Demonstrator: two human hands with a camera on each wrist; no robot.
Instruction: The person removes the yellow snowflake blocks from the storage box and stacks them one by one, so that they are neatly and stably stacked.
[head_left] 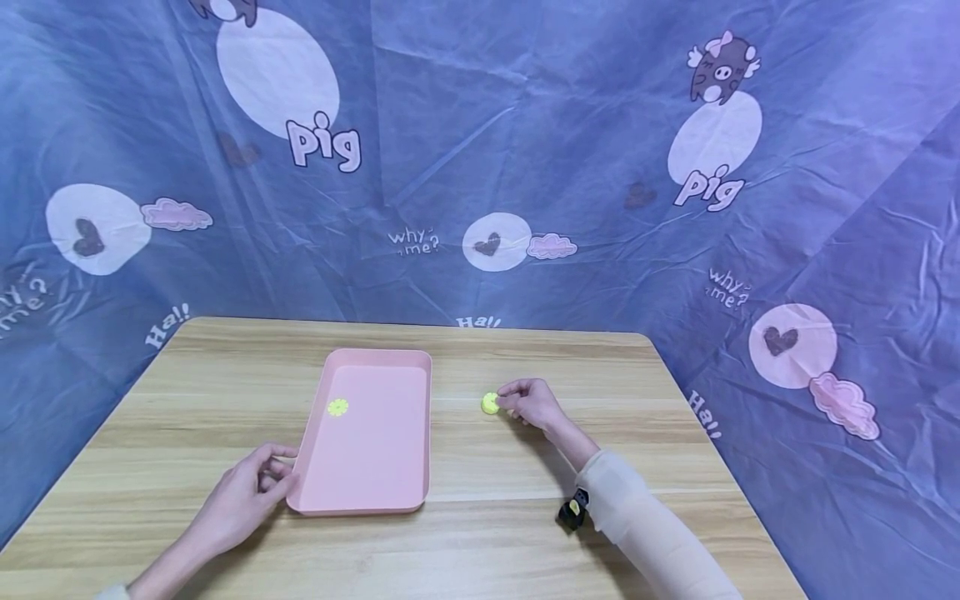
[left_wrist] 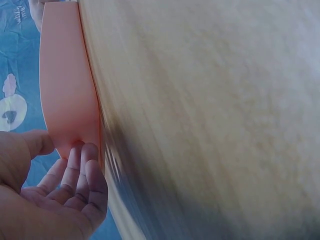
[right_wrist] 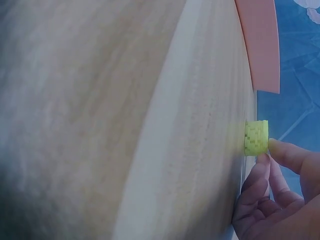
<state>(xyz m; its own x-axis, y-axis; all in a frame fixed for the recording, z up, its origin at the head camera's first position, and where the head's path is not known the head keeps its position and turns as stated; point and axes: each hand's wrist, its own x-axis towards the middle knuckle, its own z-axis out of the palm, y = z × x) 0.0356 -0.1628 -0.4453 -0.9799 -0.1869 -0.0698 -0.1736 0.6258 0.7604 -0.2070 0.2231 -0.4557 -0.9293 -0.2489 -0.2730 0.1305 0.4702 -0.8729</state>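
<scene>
A pink rectangular tray [head_left: 382, 450] lies on the table, with one flat yellow flower-shaped piece [head_left: 338, 407] inside, towards its left wall. My left hand [head_left: 243, 496] holds the tray at its near left corner. In the left wrist view the thumb is by the rim and bent fingers [left_wrist: 75, 165] touch the outer wall. To the right of the tray stands a short stack of yellow flower-shaped pieces [right_wrist: 256, 138], several layers high. My right hand [head_left: 532, 404] has thumb and fingertips at the stack's top edge, pinching there; how many pieces it grips I cannot tell.
All of this is on a wood-grain table [head_left: 495, 542]. A small black device [head_left: 573, 510] shows beside the right sleeve [head_left: 637, 517]. Blue printed cloth [head_left: 450, 167] hangs behind the table and along both sides.
</scene>
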